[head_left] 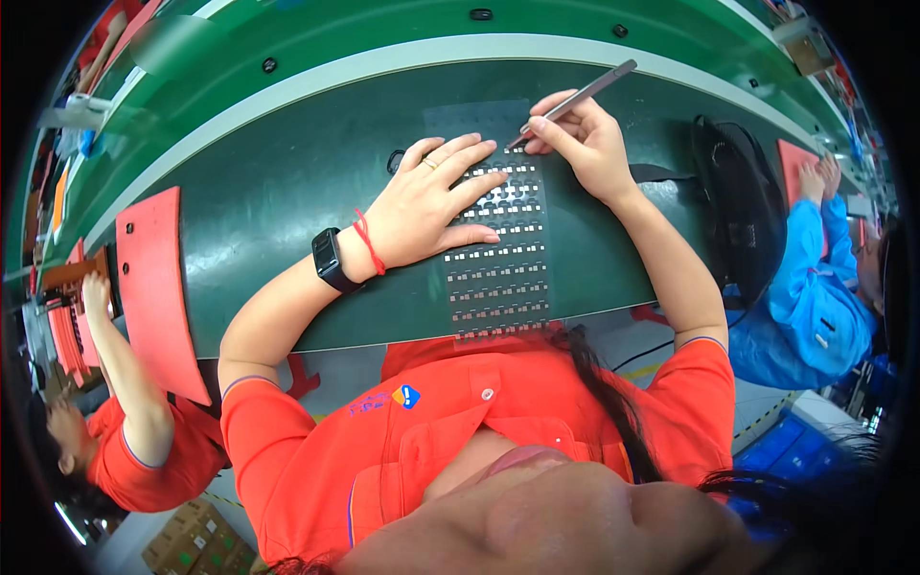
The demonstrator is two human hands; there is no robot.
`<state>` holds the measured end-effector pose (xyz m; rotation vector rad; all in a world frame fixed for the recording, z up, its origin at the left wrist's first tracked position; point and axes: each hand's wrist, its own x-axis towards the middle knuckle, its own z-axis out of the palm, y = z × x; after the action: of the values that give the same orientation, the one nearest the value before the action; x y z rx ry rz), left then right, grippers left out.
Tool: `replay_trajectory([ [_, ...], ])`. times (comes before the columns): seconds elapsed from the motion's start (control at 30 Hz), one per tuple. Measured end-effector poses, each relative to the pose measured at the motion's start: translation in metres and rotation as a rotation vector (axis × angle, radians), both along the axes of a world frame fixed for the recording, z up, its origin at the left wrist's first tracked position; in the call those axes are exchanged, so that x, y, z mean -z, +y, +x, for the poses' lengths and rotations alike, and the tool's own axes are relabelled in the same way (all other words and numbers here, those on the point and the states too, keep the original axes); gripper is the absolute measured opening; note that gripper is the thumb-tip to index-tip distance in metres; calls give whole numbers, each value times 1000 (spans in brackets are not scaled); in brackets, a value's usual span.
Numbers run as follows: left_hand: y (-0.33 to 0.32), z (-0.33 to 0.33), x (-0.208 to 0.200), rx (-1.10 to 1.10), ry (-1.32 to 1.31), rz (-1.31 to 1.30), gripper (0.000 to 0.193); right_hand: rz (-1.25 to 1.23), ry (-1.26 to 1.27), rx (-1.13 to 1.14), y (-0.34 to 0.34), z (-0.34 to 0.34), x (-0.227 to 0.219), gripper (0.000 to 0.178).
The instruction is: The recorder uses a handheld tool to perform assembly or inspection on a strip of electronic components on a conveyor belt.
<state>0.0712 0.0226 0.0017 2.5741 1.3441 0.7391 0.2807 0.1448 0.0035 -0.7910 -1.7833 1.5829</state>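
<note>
A clear sheet [498, 278] with rows of several small grey square parts lies on the dark green mat [278, 192] in front of me. My left hand [431, 196] rests flat on the sheet's upper part, fingers spread, with a ring, a red string and a black wrist watch [333, 259]. My right hand [583, 139] pinches grey metal tweezers [575, 101] like a pen. The tweezer tip touches the sheet near its top rows, just right of my left fingertips.
A red board [153, 287] lies at the mat's left end, a black bag [743, 206] at its right end. A green conveyor belt [383, 29] runs behind. A person in orange works at left, a person in blue at right.
</note>
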Motion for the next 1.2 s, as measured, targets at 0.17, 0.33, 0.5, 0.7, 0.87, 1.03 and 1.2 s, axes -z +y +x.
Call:
replay_trajectory([
  [0.17,8,9,8,23,40,9,55,1,3,71,5,6,3,19],
  [0.33,3,9,11,19,46,-11,53,35,-27,59,-1,6,10,20],
  [0.5,5,9,8,19,17,-63,54,-48,8,35,5,8,13,19],
  [0.7,5,9,9,17,24,-69,54,-119,29,35,6,8,10,19],
  [0.87,4,9,9,13,27,-72,54,-100,0,46,7,11,11,20],
  [1.03,10,8,8,16,49,-41,51,-80,-32,3,13,10,13,19],
  [1.2,7,4,8,2,63,-32,51,-120,0,-25,16,5,9,21],
])
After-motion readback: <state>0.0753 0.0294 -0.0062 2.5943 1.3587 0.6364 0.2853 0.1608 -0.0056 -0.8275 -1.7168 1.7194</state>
